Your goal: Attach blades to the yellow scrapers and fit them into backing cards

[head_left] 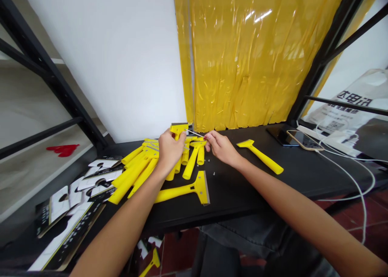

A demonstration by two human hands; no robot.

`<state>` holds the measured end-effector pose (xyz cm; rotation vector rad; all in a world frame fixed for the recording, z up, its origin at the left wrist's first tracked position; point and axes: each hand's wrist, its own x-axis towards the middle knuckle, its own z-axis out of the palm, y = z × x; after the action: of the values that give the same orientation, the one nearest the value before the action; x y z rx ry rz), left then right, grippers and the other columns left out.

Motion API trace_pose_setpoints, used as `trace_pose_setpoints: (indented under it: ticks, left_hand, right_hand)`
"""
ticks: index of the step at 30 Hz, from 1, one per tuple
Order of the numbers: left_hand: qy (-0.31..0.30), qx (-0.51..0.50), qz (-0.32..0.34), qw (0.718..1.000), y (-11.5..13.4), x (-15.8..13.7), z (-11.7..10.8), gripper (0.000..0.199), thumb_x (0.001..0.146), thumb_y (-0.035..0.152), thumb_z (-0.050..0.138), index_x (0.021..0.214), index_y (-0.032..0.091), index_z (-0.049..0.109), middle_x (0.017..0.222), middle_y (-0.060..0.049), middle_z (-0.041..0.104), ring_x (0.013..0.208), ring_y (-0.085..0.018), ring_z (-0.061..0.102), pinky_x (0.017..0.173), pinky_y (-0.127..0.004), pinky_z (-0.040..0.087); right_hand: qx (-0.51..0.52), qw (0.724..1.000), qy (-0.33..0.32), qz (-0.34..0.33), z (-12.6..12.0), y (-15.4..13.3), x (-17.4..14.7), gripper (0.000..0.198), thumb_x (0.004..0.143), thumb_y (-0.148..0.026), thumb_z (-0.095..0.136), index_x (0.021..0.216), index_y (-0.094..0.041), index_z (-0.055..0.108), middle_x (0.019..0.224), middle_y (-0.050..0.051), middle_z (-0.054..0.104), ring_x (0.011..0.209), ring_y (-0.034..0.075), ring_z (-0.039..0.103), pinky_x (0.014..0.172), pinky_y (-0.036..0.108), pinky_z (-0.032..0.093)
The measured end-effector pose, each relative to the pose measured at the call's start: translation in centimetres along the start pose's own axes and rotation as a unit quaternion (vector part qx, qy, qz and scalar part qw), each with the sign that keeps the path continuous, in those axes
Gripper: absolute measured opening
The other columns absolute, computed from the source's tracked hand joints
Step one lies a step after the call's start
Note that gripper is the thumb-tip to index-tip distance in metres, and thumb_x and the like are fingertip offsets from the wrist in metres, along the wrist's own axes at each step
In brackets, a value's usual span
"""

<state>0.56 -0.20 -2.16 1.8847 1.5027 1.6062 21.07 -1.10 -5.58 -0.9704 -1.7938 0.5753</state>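
My left hand is closed round a yellow scraper, its head raised above the pile. In my right hand is a thin screwdriver, pinched by its handle end, most of which the fingers cover. The metal shaft points left, with its tip at the right edge of the held scraper's head. Under and around my left hand lies a heap of yellow scrapers. One more scraper lies nearer to me, blade to the right. Small screws are scattered below my right hand.
Another scraper lies to the right, near two phones and white cables. Printed cards are piled at the left. Black shelf posts stand at both sides. A scraper is below the table edge.
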Motion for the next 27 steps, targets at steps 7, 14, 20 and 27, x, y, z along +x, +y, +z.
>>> trace_pose_setpoints:
  ticks: [7, 14, 20, 27]
  left_hand:
    - [-0.002, -0.006, 0.022, 1.0, 0.2, -0.1, 0.0, 0.02, 0.087, 0.034, 0.064, 0.089, 0.016, 0.072, 0.09, -0.009, 0.077, 0.083, -0.022, 0.071, 0.075, -0.029, 0.05]
    - [-0.009, 0.011, 0.013, 1.0, 0.0, -0.1, 0.1, 0.023, 0.088, 0.037, 0.064, 0.079, 0.017, 0.069, 0.075, -0.005, 0.072, 0.071, -0.021, 0.066, 0.067, -0.028, 0.047]
    - [-0.01, 0.015, 0.011, 1.0, -0.2, -0.1, 0.2, 0.023, 0.088, 0.036, 0.064, 0.072, 0.02, 0.062, 0.068, -0.003, 0.065, 0.066, -0.02, 0.061, 0.062, -0.029, 0.044]
    - [-0.012, 0.043, -0.007, 0.999, 0.0, -0.3, 0.1, 0.043, 0.087, 0.042, 0.065, 0.056, 0.024, 0.042, 0.049, 0.003, 0.042, 0.05, -0.015, 0.042, 0.053, -0.029, 0.033]
  right_hand:
    - [-0.042, 0.998, 0.03, -0.021, -0.5, -0.7, 0.0, 0.023, 0.097, -0.043, 0.057, 0.106, -0.022, 0.054, 0.082, 0.0, 0.062, 0.07, 0.016, 0.055, 0.065, 0.028, 0.041]
    - [-0.065, 0.996, 0.06, -0.028, -1.2, -0.6, 0.1, 0.04, 0.103, -0.055, 0.045, 0.088, -0.022, 0.061, 0.073, 0.002, 0.063, 0.069, 0.018, 0.057, 0.067, 0.03, 0.04]
    - [-0.076, 0.996, 0.03, -0.034, -0.9, -1.0, -0.1, 0.026, 0.101, -0.047, 0.052, 0.108, -0.023, 0.057, 0.085, 0.002, 0.065, 0.069, 0.018, 0.057, 0.065, 0.029, 0.039]
    - [-0.11, 0.992, 0.051, -0.045, -1.2, -1.0, 0.0, 0.039, 0.106, -0.047, 0.039, 0.084, -0.022, 0.06, 0.079, 0.005, 0.066, 0.074, 0.02, 0.061, 0.071, 0.032, 0.04]
